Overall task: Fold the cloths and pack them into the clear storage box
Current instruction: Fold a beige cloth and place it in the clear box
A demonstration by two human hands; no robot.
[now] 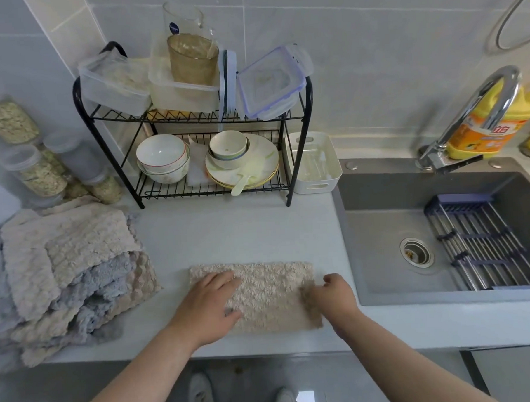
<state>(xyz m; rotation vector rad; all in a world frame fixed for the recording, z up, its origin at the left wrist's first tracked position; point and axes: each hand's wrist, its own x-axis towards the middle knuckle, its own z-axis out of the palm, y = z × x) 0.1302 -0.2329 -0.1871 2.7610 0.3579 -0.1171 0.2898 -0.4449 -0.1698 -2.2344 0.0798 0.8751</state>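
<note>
A beige fluffy cloth point(267, 289) lies flat on the white counter near its front edge. My left hand point(210, 306) rests flat on the cloth's left part with straight fingers. My right hand point(334, 295) pinches the cloth's right edge, which is lifted slightly and blurred. A heap of beige and grey cloths point(66, 270) lies at the counter's left. Clear storage boxes point(113, 83) stand on the top shelf of the black wire rack, one with a blue-clipped lid point(270, 82).
The black rack point(195, 161) at the back holds bowls and plates. A white basket point(312, 162) stands beside it. A grey sink point(441, 232) with a faucet and drying rack lies on the right. Jars of grain point(31, 168) stand at the back left.
</note>
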